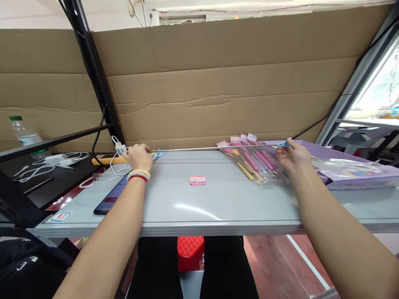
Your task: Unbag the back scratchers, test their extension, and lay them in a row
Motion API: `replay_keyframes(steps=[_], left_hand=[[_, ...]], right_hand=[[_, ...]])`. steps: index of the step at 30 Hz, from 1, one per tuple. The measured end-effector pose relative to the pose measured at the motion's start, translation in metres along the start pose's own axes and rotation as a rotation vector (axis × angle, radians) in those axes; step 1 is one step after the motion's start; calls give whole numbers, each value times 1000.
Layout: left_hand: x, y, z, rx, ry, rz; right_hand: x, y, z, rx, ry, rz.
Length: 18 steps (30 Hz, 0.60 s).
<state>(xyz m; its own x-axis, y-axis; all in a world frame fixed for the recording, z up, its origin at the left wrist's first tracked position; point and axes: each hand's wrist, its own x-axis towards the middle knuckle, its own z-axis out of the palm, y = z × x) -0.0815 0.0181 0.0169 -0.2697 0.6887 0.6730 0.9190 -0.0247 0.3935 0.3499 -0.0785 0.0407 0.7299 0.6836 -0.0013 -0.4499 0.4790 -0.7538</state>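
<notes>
A long thin metal rod [193, 149] runs level between my two hands above the table. My left hand [139, 157], with beaded bracelets on the wrist, is closed around its left end. Just past those fingers shows a light-blue pronged piece [159, 155]; whether it joins the rod I cannot tell. At the other end, my right hand [293, 156] pinches a light-blue part [283, 144] of the rod. Several bagged sticks [254, 162] with pink, yellow and blue handles lie beside my right hand. Small pink printed cards [197, 181] rest mid-table.
A phone [112, 195] lies under my left forearm, with a white cable and a yellow object [107, 160] nearby. Right of my right hand sits a purple box [358, 178] with plastic wrapping. Cardboard [218, 87] walls the back; a black post [98, 70] rises at left.
</notes>
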Motion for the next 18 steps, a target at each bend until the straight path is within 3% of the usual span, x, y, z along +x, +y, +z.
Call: replay_keyframes(steps=[4,9,13,18], left_hand=[[-3,1,1,-8,44,3],[-5,5,1,-17,9,18],[-6,7,4,-21,6,60],[-8,5,8,-30,19,25]], right_hand=[[-3,-1,-1,11,-16,25],[0,0,-3,13,19,24],[4,-1,-7,147,62,12],[4,-5,-14,326,12,-56]])
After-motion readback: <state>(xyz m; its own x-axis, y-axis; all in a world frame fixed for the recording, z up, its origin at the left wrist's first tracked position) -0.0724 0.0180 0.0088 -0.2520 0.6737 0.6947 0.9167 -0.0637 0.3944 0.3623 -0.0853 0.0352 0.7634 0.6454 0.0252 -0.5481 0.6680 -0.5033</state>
